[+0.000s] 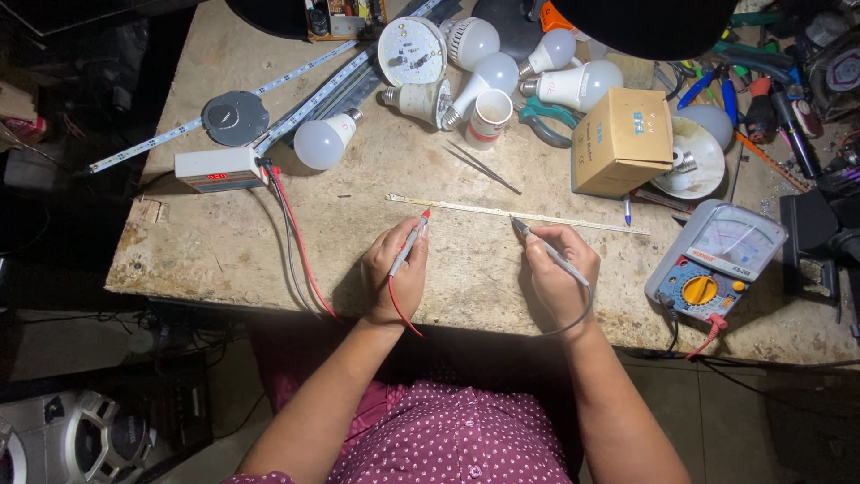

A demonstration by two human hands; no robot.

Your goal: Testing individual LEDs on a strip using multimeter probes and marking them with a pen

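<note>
A thin pale light strip [573, 219] lies across the middle of the worn bench. My left hand [394, 273] grips a red-tipped test probe [410, 244] whose tip touches the strip near its left end. My right hand [560, 273] grips a grey probe [546, 248], its tip on the strip a little to the right. A red lead and a grey lead trail back from the probes toward me.
A small white tester box with a red display [219, 168] sits at the left with red and black leads. An analogue multimeter [717, 260] lies at the right. Bulbs [322, 141], a cardboard box [623, 139], tweezers [484, 168] and hand tools crowd the back.
</note>
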